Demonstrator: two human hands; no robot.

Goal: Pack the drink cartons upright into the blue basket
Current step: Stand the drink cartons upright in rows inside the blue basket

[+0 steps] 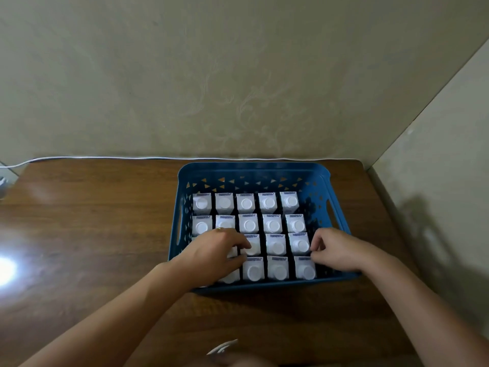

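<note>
The blue basket (254, 169) stands on the wooden table, right of centre. Several white drink cartons (272, 225) with round white caps stand upright in it in tidy rows. My left hand (214, 251) reaches over the near left part of the basket. Its fingers and thumb curl round a drink carton (234, 252) in the third row, which it mostly hides. My right hand (337, 250) lies in the gap by the basket's right wall. Its loosely curled fingertips touch the right side of the third-row end carton (300, 245).
A white cable (105, 158) runs along the table's far edge against the wall. A second wall closes in at the right (436, 181). Bright lamp glare (5, 268) lies on the bare wood left of the basket. A blurred white object (222, 347) shows at the bottom edge.
</note>
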